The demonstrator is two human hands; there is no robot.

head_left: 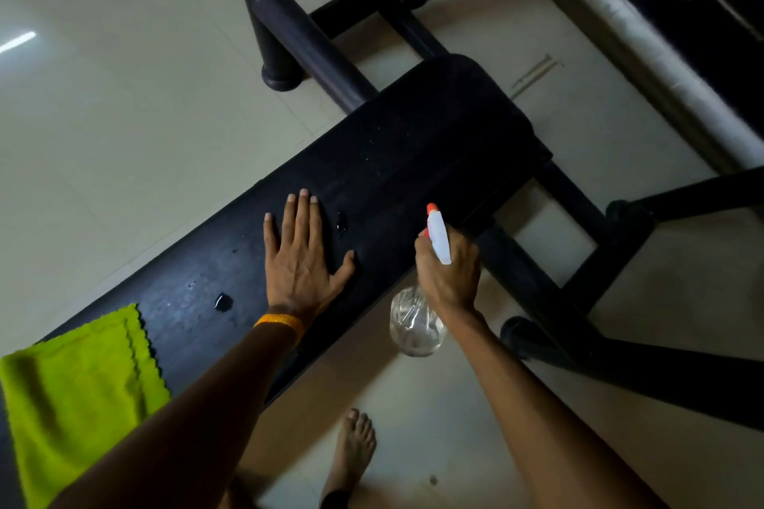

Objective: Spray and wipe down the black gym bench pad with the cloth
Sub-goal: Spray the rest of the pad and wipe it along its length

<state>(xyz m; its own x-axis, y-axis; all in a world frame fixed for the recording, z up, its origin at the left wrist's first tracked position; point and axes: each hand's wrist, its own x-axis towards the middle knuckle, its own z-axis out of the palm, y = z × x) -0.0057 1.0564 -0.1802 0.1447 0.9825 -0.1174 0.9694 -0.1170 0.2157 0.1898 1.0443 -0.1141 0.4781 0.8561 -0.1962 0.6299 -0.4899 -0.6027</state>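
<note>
The black bench pad (413, 145) runs diagonally from lower left to upper right, with small wet drops and two shiny tears on it. My left hand (304, 256) lies flat on the pad, fingers spread, holding nothing. My right hand (448, 269) grips a clear spray bottle (415, 322) with a white head and orange nozzle, held over the pad's near edge, nozzle pointing toward the far end. A lime-green cloth (78, 388) lies folded on the pad at the lower left, apart from both hands.
The black metal bench frame (578, 260) spreads across the tiled floor on the right, with upright posts (268, 33) at the top. My bare foot (353, 450) stands on the floor below the pad. A padded black and white item (645, 33) lies at the upper right.
</note>
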